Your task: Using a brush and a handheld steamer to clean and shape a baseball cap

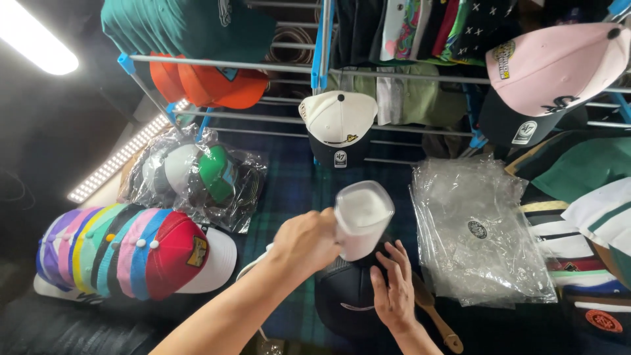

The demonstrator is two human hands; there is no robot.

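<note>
Above me a metal rack point(394, 75) carries hung caps, and lower left a stack of bright caps point(131, 253) rests near a pile of clear plastic bags point(476, 230) at right. Before me lies a black cap point(345, 296), my right hand point(394, 292) pressing flat and open on its crown. My left hand point(305, 240) grips a white translucent cup-shaped tool point(361, 220), its base touching that cap.
</note>
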